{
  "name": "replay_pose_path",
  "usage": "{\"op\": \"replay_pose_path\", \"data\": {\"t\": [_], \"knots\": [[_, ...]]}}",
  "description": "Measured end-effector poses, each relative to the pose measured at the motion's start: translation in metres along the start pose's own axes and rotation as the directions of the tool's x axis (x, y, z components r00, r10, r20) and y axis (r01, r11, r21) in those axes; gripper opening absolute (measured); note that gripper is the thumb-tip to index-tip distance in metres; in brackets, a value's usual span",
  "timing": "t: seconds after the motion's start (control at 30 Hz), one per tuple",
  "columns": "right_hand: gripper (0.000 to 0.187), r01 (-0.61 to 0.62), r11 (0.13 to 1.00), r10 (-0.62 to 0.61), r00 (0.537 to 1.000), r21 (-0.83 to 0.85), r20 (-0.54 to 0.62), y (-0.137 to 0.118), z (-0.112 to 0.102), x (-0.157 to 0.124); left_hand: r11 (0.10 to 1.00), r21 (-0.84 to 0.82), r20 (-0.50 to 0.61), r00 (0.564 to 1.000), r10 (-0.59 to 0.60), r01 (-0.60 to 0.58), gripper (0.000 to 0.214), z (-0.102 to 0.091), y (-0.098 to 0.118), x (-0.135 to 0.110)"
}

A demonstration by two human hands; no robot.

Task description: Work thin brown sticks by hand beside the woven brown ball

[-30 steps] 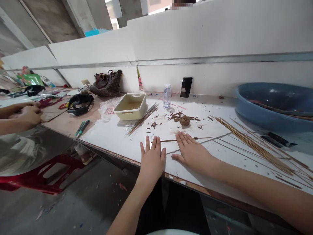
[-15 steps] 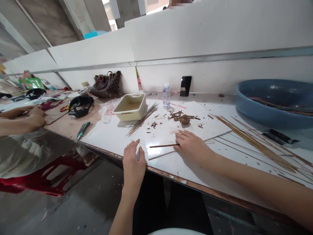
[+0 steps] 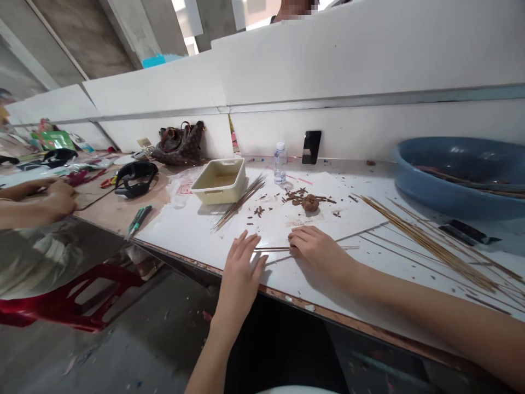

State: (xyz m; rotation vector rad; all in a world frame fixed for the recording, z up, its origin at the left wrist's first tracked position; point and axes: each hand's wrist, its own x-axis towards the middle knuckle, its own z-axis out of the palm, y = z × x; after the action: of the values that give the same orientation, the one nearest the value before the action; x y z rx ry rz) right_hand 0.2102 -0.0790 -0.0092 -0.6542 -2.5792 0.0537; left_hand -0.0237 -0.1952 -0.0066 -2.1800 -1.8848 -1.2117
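A thin brown stick (image 3: 273, 249) lies flat on the white sheet near the table's front edge. My right hand (image 3: 318, 251) rests over its right part, fingers bent and pressed down on it, hiding that stretch. At the stick's left end is my left hand (image 3: 241, 268), open, thumb and fingers apart; whether it touches the stick I cannot tell. Beyond the hands sits a brown dough-like lump (image 3: 310, 203), with short dark crumbled pieces (image 3: 296, 194) scattered around it. To the right, a bundle of thin tan sticks (image 3: 426, 241) lies slanted.
A cream plastic tub (image 3: 219, 196) stands beside more thin sticks (image 3: 241, 202). Behind are a water bottle (image 3: 280, 164) and a phone (image 3: 311, 148) leaning on the partition. A large blue basin (image 3: 455, 189) occupies the right. At left are cutters (image 3: 139, 220) and another person's hands (image 3: 61, 194).
My left hand has moved right, up to the stick's left end. My right hand has shifted slightly left, its fingers more bent, and less of the stick shows.
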Motion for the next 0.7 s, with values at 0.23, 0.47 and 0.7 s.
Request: {"op": "replay_pose_path", "data": {"t": [0.23, 0.47, 0.7], "knots": [[0.015, 0.053, 0.999, -0.051, 0.994, 0.013, -0.096, -0.006, -0.004, 0.000, 0.960, 0.037, 0.196, 0.944, 0.266, -0.278, 0.057, 0.026, 0.011, 0.023], [0.046, 0.050, 0.998, -0.057, 0.981, -0.037, -0.187, -0.002, -0.027, 0.009, 0.975, -0.025, 0.058, 0.973, 0.222, -0.221, 0.015, 0.022, -0.002, 0.026], [0.027, 0.069, 0.998, -0.070, 0.992, -0.009, -0.109, 0.032, -0.046, 0.015, 0.980, 0.024, 0.021, 0.981, 0.195, -0.196, 0.010, 0.000, -0.006, 0.026]]}}
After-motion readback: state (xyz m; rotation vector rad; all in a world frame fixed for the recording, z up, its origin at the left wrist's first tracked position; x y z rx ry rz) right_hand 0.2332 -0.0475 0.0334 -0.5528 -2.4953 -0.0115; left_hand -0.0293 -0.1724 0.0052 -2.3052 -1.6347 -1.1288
